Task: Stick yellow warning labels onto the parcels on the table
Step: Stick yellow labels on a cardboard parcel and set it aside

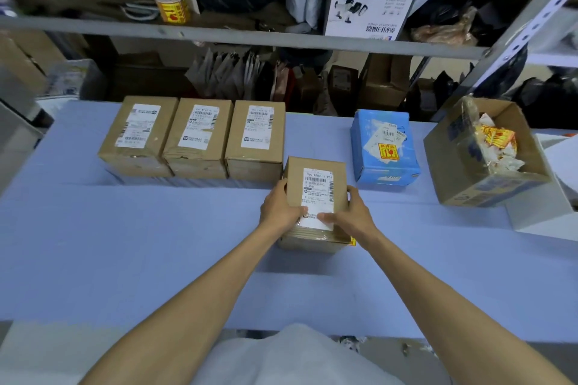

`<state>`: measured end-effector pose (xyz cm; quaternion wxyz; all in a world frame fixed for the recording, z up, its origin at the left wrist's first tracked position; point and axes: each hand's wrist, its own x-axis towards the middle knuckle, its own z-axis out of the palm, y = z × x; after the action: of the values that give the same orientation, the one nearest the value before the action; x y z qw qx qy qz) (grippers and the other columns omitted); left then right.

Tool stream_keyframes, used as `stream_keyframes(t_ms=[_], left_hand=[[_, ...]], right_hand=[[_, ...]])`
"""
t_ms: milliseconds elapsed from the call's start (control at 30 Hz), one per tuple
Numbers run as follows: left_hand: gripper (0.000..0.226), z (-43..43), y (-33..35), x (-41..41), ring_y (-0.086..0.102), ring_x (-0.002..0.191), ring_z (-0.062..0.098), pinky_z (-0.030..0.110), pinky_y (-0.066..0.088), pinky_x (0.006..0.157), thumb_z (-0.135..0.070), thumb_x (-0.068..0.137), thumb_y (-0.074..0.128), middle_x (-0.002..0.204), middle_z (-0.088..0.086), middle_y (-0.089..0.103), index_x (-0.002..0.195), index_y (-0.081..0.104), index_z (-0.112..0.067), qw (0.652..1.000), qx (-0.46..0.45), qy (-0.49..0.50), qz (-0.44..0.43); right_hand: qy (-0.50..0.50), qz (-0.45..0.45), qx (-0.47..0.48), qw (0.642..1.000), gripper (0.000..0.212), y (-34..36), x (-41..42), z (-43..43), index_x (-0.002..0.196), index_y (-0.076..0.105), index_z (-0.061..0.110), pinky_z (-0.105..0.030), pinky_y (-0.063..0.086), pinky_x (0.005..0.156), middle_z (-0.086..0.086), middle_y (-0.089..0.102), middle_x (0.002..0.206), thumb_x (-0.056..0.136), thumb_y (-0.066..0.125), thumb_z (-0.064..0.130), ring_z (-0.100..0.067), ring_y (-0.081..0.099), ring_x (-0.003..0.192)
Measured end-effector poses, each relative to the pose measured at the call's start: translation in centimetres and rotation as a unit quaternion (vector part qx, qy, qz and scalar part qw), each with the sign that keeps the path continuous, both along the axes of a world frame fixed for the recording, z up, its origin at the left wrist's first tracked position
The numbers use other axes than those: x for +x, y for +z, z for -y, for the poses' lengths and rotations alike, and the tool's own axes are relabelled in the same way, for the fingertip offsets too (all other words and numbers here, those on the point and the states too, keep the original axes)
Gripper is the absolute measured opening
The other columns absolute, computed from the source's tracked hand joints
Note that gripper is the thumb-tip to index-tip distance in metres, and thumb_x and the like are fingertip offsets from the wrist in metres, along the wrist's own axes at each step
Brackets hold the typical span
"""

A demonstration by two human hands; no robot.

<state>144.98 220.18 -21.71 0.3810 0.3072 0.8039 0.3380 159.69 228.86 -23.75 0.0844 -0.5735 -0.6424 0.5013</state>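
A small brown parcel (316, 194) sat on the blue table (125, 244), near its middle and just in front of the person, with a white shipping label (317, 194) on its top face. Both hands held it. The left hand (279, 208) had its grip curled round the left side. The right hand (355, 212) had its grip clamped on the right side, thumb pressed flat on the shipping label. A sliver of yellow (352, 241) showed at the parcel's lower right corner, likely a warning label on the side face, though too little was visible to be sure. Just beyond and to the right lay a blue parcel (386, 166), which already carried a yellow warning label (387, 152) on top. Behind and to the left stood a row of three parcels (198, 147), side by side and touching, with white shipping labels but no yellow visible on their tops or near faces. These three seemed left to do, so the task looked under halfway. At the far right an open carton (463, 166) held crumpled yellow and white scraps. The roll of yellow labels (173, 5) rested on the shelf (250, 37) above, well apart from both hands.
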Motion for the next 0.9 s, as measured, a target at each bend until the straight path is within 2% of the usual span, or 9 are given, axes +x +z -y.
stream_keyframes(t_ms=[167,333,500,633,767,900], left_hand=[[0.066,2.1,-0.5,0.4,0.053,0.118,0.022,0.030,0.041,0.093,-0.014,0.075,0.076,0.133,-0.002,0.055,0.132,0.043,-0.020,1.000,0.006,0.026,-0.010],[0.058,4.1,-1.2,-0.2,0.055,0.115,0.020,0.026,0.039,0.084,-0.017,0.076,0.076,0.131,-0.001,0.055,0.124,0.044,-0.018,0.998,-0.012,0.062,-0.009],[0.071,4.7,-1.8,-0.3,0.056,0.114,0.022,0.032,0.040,0.090,-0.032,0.079,0.073,0.137,-0.003,0.042,0.139,0.035,-0.026,0.998,-0.044,0.021,-0.028],[0.072,5.8,-2.5,-0.4,0.058,0.113,0.020,0.038,0.046,0.092,-0.038,0.076,0.075,0.138,-0.007,0.047,0.135,0.034,-0.029,0.999,-0.048,0.017,-0.004],[0.067,7.0,-2.8,-0.7,0.060,0.109,0.018,0.040,0.049,0.090,-0.036,0.074,0.077,0.134,-0.009,0.051,0.128,0.037,-0.027,0.999,-0.044,0.022,0.007],[0.052,6.9,-2.6,-1.1,0.057,0.111,0.020,0.031,0.046,0.087,-0.023,0.080,0.074,0.132,0.002,0.053,0.122,0.044,-0.016,0.998,-0.001,0.041,0.044]], right_hand=[[0.016,0.008,0.004,1.000,0.096,0.1,0.2,1.4,0.139,0.032,0.025,-0.046,0.047,0.100,-0.002,0.057,0.132,0.061,0.088,0.027,-0.025,0.055,0.118],[0.032,0.010,-0.004,0.999,0.095,-0.4,-0.3,3.1,0.136,0.032,0.027,-0.045,0.050,0.096,-0.002,0.056,0.129,0.060,0.088,0.025,-0.024,0.055,0.117],[0.025,-0.004,-0.006,1.000,0.091,-0.8,-0.4,3.7,0.134,0.031,0.024,-0.042,0.054,0.091,-0.006,0.056,0.126,0.063,0.087,0.019,-0.023,0.057,0.110],[0.034,-0.001,-0.005,0.999,0.087,-1.0,0.3,4.4,0.131,0.032,0.026,-0.035,0.055,0.086,-0.001,0.057,0.117,0.064,0.087,0.022,-0.017,0.056,0.101],[0.028,-0.015,-0.007,0.999,0.074,-1.4,1.0,5.2,0.129,0.037,0.027,-0.033,0.055,0.080,-0.001,0.060,0.114,0.070,0.082,0.030,-0.018,0.061,0.099],[0.012,-0.038,-0.023,0.999,0.076,-1.9,1.4,5.4,0.131,0.040,0.031,-0.042,0.057,0.083,-0.001,0.061,0.112,0.068,0.084,0.035,-0.019,0.062,0.099]])
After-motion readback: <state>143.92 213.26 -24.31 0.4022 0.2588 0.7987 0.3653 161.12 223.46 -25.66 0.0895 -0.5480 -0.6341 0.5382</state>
